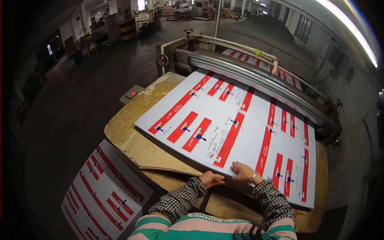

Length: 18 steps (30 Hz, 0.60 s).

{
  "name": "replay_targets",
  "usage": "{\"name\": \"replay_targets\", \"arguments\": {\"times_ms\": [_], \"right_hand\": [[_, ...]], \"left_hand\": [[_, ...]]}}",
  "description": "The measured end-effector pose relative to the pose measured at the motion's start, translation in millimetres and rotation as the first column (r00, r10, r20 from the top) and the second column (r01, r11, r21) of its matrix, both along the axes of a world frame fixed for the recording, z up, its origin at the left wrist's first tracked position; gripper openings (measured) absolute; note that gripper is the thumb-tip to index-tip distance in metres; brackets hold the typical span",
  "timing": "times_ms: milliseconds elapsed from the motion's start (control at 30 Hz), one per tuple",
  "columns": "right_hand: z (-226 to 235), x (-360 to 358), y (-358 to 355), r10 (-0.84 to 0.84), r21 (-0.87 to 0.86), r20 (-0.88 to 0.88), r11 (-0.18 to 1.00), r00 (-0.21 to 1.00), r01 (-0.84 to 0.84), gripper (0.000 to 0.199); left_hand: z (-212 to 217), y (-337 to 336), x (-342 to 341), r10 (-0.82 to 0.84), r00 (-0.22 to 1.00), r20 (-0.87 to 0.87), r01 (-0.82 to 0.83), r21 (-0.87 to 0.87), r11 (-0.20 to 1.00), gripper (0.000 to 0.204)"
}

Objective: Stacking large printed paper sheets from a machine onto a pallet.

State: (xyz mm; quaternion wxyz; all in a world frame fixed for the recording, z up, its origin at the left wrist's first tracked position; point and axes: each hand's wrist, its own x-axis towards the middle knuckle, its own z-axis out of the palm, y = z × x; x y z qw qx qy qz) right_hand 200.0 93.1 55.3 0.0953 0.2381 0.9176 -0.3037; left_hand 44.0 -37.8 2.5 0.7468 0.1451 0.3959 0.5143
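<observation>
A stack of large white printed sheets (188, 154) with red stripes and small blue marks lies on a worn wooden table. The sheets reach to a long metal roller (256, 76) at the far side. At the near edge, my left hand (212, 179) has its fingers together along the rim of the sheets. Just right of it, my right hand (243, 173), wearing a bracelet (253, 177), grips the same edge, partly over the printed top. The undersides of my fingers are hidden.
More printed sheets (100, 188) lie lower down at the left. The wooden table (124, 136) has a rounded edge. A box with a red light (133, 93) sits beside it. Beyond the roller, pipes (240, 47) cross above another printed sheet. Handwheels (163, 61) stick out from the machine.
</observation>
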Motion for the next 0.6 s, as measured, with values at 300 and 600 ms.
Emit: {"name": "replay_targets", "arguments": {"times_ms": [300,600], "right_hand": [[49.4,2.4,-2.3,-0.226,-0.161,-0.316,0.970,0.921,0.183,0.035],[-7.1,2.1,26.7,-0.203,-0.249,-0.158,0.955,0.966,0.160,0.040]], "left_hand": [[16.3,11.4,2.6,0.191,0.979,-0.068,-0.203,-0.311,0.928,0.030],[-4.0,13.9,0.7,0.163,0.987,0.008,-0.160,-0.144,0.977,0.033]]}}
